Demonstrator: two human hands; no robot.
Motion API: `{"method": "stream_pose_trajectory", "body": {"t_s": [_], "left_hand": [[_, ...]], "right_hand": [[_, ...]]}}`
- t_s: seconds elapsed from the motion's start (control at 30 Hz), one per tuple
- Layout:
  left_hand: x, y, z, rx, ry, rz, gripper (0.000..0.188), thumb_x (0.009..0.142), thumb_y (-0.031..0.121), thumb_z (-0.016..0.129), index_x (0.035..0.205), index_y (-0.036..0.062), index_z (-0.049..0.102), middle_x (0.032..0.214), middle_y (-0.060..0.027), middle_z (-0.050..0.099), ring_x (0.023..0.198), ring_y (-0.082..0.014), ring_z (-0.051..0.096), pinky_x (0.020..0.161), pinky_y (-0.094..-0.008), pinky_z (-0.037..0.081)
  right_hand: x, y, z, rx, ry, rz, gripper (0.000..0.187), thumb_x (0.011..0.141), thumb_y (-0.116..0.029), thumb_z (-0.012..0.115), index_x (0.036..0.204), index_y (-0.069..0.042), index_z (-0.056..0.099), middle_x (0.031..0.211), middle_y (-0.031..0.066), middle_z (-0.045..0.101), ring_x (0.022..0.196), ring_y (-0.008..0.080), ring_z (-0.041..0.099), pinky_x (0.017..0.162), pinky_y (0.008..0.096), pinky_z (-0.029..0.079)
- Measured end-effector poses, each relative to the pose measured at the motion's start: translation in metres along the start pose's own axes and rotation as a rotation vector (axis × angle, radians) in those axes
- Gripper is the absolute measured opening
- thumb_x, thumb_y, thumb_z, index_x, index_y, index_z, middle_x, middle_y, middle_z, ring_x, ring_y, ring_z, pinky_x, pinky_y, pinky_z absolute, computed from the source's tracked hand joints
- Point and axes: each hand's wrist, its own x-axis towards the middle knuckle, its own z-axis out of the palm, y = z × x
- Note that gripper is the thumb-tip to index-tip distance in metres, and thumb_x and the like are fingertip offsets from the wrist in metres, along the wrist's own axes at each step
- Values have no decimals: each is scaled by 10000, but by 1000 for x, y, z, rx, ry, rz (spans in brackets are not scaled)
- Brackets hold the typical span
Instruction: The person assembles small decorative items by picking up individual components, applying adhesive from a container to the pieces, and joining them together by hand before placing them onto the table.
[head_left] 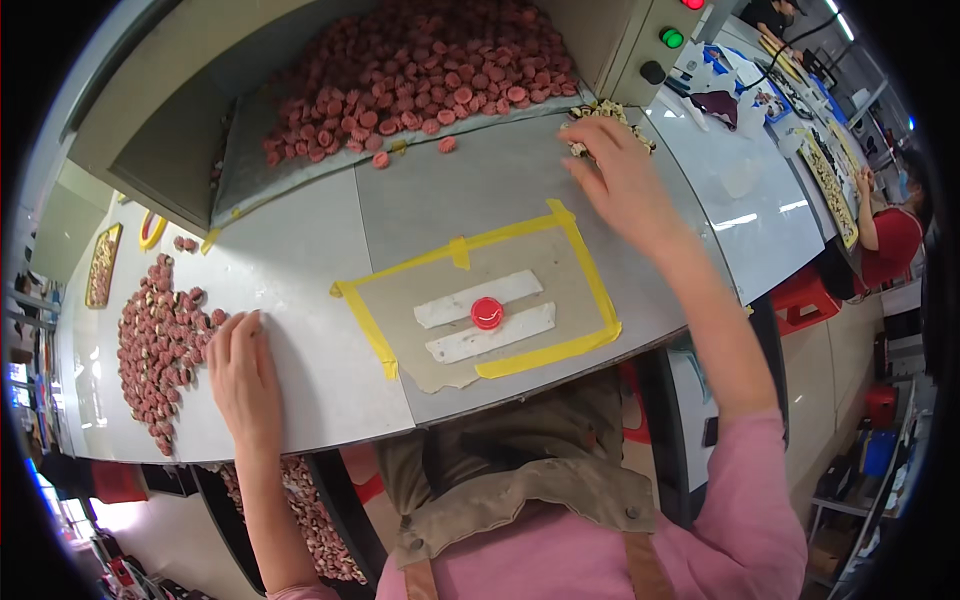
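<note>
My right hand (pixel 622 180) reaches over a small heap of cream-and-dark pieces (pixel 606 112) at the far right of the table. Its thumb stands apart from the bent fingers, and nothing shows between them. On the left, my left hand (pixel 244 372) rests on the tabletop with fingers extended, the tips beside the edge of a pile of small pink-and-cream round pieces (pixel 160 345). Between my hands, a round red cap-like piece (pixel 487 313) sits across two white strips (pixel 490 335). These lie on a beige sheet (pixel 400 350) bordered with yellow tape (pixel 595 285).
Beyond the sheet, a large heap of pink ridged caps (pixel 420 75) fills an open-fronted grey housing (pixel 150 150). A panel with a green button (pixel 671 38) stands at its right. A yellow tape roll (pixel 152 230) lies far left. Another person in red (pixel 890 240) sits at right.
</note>
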Motion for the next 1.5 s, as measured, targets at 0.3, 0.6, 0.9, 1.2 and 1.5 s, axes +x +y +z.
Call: {"method": "stream_pose_trajectory", "body": {"t_s": [0.3,0.6,0.9,1.2,1.5], "left_hand": [[81,68,32,-342,10,277,317,848,127,648,1161,93,611,1181,-123,591,1076,-326,565,885,-402,472],[118,92,100,-528,-29,256,160,861,137,611,998,54,621,1039,-117,609,985,-330,584,812,-407,482],[112,89,91,-672,-14,171,214,875,143,635,1075,67,629,1030,-82,602,821,-235,610,720,-339,490],[112,85,96,-721,-182,214,241,902,138,608,1129,59,622,1004,-78,606,844,-208,624,753,-312,495],[24,101,14,-1576,-558,-379,366,910,77,604,1254,-30,540,1108,-52,607,997,-119,596,876,-251,476]], "right_hand": [[24,35,35,-386,-53,-38,142,869,-161,613,995,-109,653,988,50,601,977,259,573,859,399,401],[-36,-63,-23,324,-353,140,208,849,-19,600,1054,-45,581,992,97,580,910,245,592,820,352,464],[-65,-65,-22,470,-385,222,222,841,-3,602,1062,-9,582,1025,109,571,888,220,590,810,326,489],[-70,-71,-19,375,-313,204,193,857,-25,599,1049,-8,599,1011,120,568,887,255,588,785,344,484],[-60,-87,-20,371,-326,159,147,858,-31,603,1001,-9,623,960,119,584,851,270,596,742,342,490]]}}
